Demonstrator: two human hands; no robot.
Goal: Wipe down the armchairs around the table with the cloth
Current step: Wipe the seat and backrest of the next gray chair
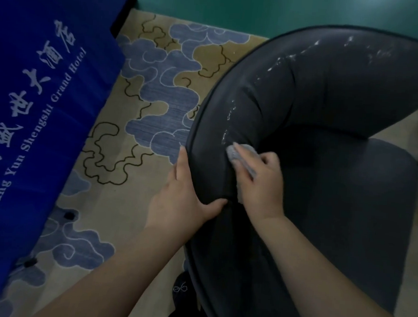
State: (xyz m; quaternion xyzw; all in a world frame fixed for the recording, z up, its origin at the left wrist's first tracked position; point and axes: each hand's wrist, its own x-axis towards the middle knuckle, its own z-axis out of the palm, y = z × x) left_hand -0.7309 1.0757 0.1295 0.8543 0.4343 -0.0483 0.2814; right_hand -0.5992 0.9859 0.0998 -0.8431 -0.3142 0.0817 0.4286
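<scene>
A dark grey curved armchair [316, 111] fills the right half of the view, with white specks scattered along its padded backrest. My right hand [262, 183] presses a small grey cloth [240, 155] against the inner face of the backrest, fingers curled over the cloth. My left hand [183, 196] lies flat on the outer side of the backrest, fingers straight, thumb hooked over the top edge. The seat cushion [361, 204] lies to the right of my right hand.
A table draped in a blue cloth with white lettering [35, 98] stands at the left. A beige carpet with blue cloud patterns [153, 93] lies between table and chair. A teal wall [261, 7] runs along the back. My dark shoe [183, 289] shows below the chair.
</scene>
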